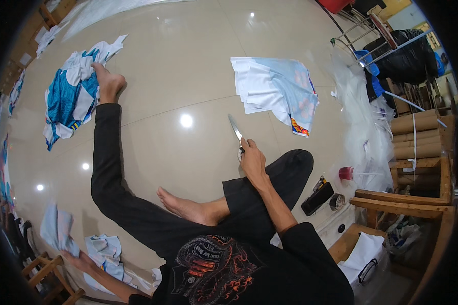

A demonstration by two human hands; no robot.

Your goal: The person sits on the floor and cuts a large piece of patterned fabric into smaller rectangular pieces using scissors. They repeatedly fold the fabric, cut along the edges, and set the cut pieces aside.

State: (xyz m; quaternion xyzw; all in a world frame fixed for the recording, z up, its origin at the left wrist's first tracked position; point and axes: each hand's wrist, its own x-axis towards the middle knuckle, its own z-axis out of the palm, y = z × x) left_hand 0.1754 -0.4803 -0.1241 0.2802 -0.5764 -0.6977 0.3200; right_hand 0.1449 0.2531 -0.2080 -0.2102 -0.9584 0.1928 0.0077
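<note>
My right hand [253, 161] is closed around a pair of scissors [234, 126] above the tiled floor, blades together and pointing away from me; my fingers hide most of the handles. Far out to the left, my left hand [77, 260] grips a pale blue-and-white fabric piece [57, 229], smeared by motion. Close to that hand, more pale cut fabric [103, 250] lies on the floor. Ahead and to the right of the scissors rests a stack of white and light blue fabric panels [275, 89] with orange printed edges.
Teal-and-white fabric [72, 96] lies crumpled under my outstretched left foot. On the right are a black case [317, 199], a tape roll [337, 202], a red cup [346, 173], clear plastic sheeting [359, 112] and a wooden frame [402, 203]. A wooden stool [53, 274] stands at the lower left.
</note>
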